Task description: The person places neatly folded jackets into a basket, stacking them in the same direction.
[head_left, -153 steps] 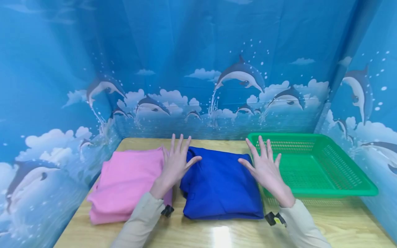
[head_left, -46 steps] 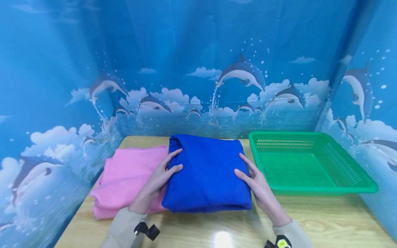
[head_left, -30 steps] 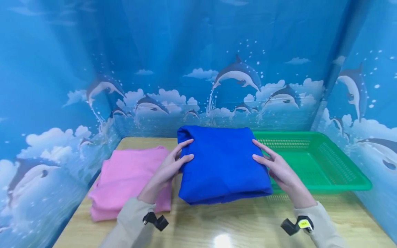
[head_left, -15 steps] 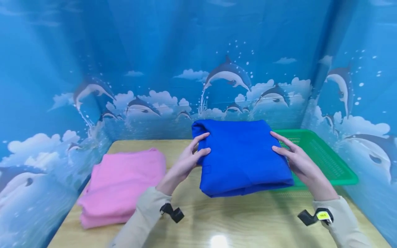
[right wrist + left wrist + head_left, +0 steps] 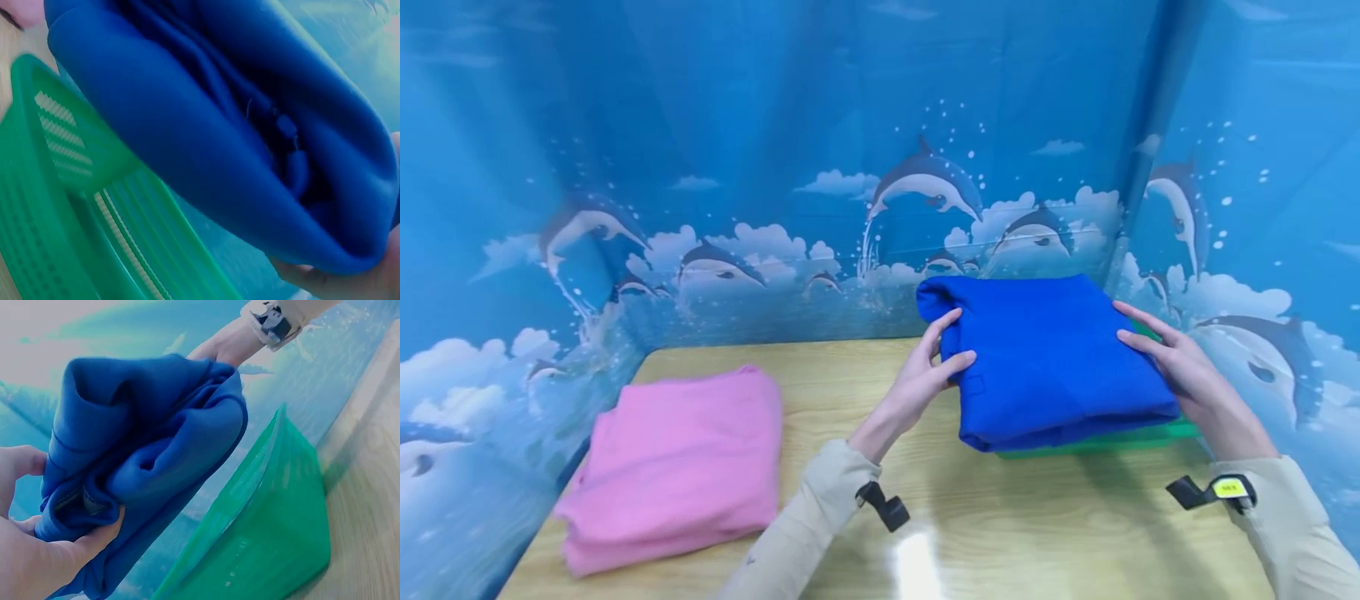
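Observation:
Both hands hold a folded blue garment (image 5: 1052, 358) up off the table, one at each side. My left hand (image 5: 917, 375) grips its left edge, thumb on top; in the left wrist view the fingers of the left hand (image 5: 50, 556) wrap the folded layers. My right hand (image 5: 1195, 375) grips the opposite edge, and in the right wrist view the right hand (image 5: 350, 278) is mostly hidden behind the cloth. Below the garment stands a green slotted basket (image 5: 1150, 435), largely covered by it in the head view. Both wrist views show a gap between garment and basket (image 5: 275, 531).
A folded pink cloth (image 5: 677, 467) lies at the left of the wooden table (image 5: 835, 383). Blue dolphin-printed curtains (image 5: 760, 167) hang at the back and along both sides. Each sleeve carries a small black wrist mount.
Both hands, flat and spread at first, took hold of the blue garment, raised it off the table and carried it right over the basket. The view has turned right; the pink cloth stays put.

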Demonstrator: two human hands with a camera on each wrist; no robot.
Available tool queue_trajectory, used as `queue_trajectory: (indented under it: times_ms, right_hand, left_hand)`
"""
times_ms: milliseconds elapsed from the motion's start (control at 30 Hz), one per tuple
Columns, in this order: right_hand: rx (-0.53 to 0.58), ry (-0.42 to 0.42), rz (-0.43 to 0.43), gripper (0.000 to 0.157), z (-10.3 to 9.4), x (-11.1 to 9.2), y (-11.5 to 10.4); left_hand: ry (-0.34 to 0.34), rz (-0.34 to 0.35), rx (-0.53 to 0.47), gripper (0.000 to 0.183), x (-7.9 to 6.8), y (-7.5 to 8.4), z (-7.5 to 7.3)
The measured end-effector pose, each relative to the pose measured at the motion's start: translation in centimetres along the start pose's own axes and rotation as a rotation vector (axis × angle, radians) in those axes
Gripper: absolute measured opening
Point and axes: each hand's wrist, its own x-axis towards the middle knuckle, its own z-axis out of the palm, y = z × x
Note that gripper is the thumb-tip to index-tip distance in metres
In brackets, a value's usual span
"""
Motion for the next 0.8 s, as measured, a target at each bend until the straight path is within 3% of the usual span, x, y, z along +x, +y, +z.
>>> queue_trajectory:
  times_ms: [133,333,433,800]
  right_hand:
    - [-0.001,0.022,0.003,0.054,-1.9,0.7,0.7]
    - [-0.251,0.079,0.050,0.058,-4.0,1.6,2.9]
    - [-0.318,0.087,0.064,0.060,-4.8,2.0,3.9]
    - [-0.384,-0.001,0.068,0.063,-4.9,2.8,7.5]
  left_hand:
    - [0.000,-0.002,-0.024,0.059,1.4,-1.0,1.5]
    - [0.004,-0.047,-0.020,0.063,2.9,-3.3,3.1]
    - [0.016,-0.077,0.016,0.065,3.2,-4.3,3.7]
    - [0.072,-0.153,0.055,0.066,3.6,-5.9,4.1]
